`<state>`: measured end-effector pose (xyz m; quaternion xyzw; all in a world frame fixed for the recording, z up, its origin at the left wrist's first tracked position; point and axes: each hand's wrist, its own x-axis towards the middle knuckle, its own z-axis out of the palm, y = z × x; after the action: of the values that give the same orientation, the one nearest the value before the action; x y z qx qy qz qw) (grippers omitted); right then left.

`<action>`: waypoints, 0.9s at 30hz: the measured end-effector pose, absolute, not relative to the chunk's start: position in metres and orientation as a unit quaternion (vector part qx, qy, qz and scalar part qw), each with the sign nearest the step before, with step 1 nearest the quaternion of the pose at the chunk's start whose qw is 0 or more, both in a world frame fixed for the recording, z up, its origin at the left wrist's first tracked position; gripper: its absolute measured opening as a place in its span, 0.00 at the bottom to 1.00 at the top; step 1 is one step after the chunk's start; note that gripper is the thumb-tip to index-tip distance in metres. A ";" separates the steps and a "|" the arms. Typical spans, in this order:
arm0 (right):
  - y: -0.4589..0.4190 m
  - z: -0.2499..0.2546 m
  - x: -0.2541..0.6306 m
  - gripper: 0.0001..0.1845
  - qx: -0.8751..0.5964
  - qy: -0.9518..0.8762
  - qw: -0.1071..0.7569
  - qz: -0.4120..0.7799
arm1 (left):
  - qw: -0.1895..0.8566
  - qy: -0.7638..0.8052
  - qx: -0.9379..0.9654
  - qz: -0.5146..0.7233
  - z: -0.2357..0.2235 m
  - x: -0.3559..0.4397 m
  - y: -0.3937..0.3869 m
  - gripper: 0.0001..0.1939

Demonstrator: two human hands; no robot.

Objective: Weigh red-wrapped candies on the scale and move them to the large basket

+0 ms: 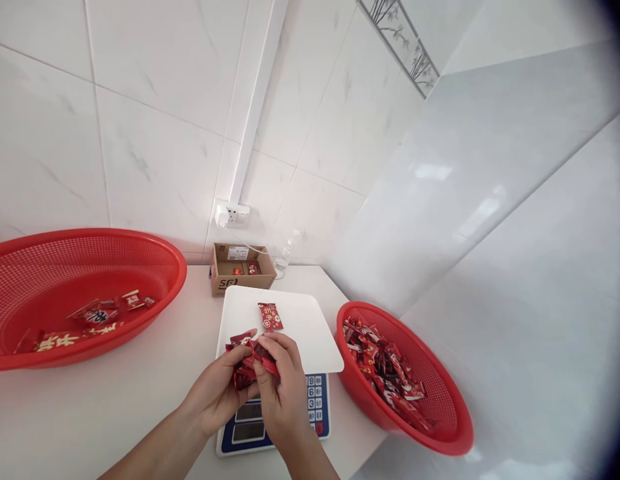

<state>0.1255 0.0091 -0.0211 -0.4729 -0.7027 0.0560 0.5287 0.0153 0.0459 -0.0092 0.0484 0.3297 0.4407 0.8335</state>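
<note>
Several small red snack packets (244, 379) are gathered between my two hands, above the near edge of a digital scale (317, 407). My left hand (217, 387) is closed around them from the left. Fingers of my right hand (285, 383) pinch packets from the right side. On the scale's white pan (303, 327) lies a single red packet (269, 317) with white flower prints, just beyond my fingertips. My hands cover part of the scale's keypad and displays. How many packets I hold is hidden by my fingers.
To the right stands a red basket (460, 413) holding many red packets (390, 373). A larger red basket (177, 267) on the left has some packets in its bottom. Behind the scale are a cardboard box (225, 285), a clear plastic bottle (289, 250) and a wall socket (233, 214).
</note>
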 end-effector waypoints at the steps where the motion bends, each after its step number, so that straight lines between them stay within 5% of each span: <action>1: 0.009 -0.020 0.125 0.14 -0.475 -0.696 0.536 0.053 | 0.835 0.330 0.048 0.438 -0.009 0.015 0.047 0.08; 9: 0.029 -0.018 0.164 0.19 -0.621 -0.525 0.573 0.101 | 0.826 0.341 0.051 0.446 0.002 0.006 0.053 0.17; 17: 0.057 -0.043 0.211 0.18 -0.739 -0.540 0.389 0.109 | 0.796 0.333 0.047 0.502 0.005 -0.009 0.063 0.13; 27: 0.067 -0.056 0.223 0.25 -0.732 -0.599 0.323 0.010 | 0.785 0.337 0.066 0.516 0.005 -0.012 0.065 0.11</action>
<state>0.2226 0.0670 -0.0564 -0.7323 -0.5991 0.0103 0.3234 -0.0116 0.0649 0.0054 0.0662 0.3366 0.5163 0.7847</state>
